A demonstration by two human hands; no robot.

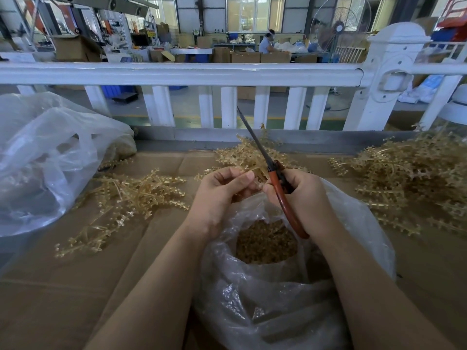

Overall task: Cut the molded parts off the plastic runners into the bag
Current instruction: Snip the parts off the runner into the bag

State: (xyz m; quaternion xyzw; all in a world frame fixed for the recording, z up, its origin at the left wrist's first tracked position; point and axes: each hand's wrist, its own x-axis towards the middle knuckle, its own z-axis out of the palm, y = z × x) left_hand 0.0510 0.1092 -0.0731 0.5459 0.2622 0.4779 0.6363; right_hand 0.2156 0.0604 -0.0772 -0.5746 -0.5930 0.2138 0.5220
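Nearest the camera, a clear plastic bag (pixel 290 299) sits open on the cardboard-covered table (pixel 75 286), its mouth facing up and a heap of small tan cut parts (pixel 266 245) visible inside. Directly above the bag's mouth, the 2 hands meet. The left hand (pixel 222 193) has its fingers curled, pinching a short tan runner piece (pixel 256 176) between thumb and fingertips. The right hand (pixel 300 195) is wrapped around the red handles of a pair of scissors (pixel 276 183), and its thumb tip reaches toward the same runner piece; the dark blades point up and away from the bag, and whether they are parted cannot be told.

To the left of the bag, several tan runners with parts on them (pixel 126 198) lie spread on the cardboard. Just beyond the bag, behind the hands, sits another small pile of runners (pixel 242 154). To the right of the bag is a much larger tangled pile (pixel 409 178).

Further left of the bag, a second large clear bag (pixel 50 152) rests crumpled on the table.

Beyond the bag and the table's far edge runs a white railing (pixel 192 74) with upright slats and a thick post at the right. Past it, a seated person (pixel 266 42) works among cardboard boxes, with a large standing fan (pixel 340 24) nearby.
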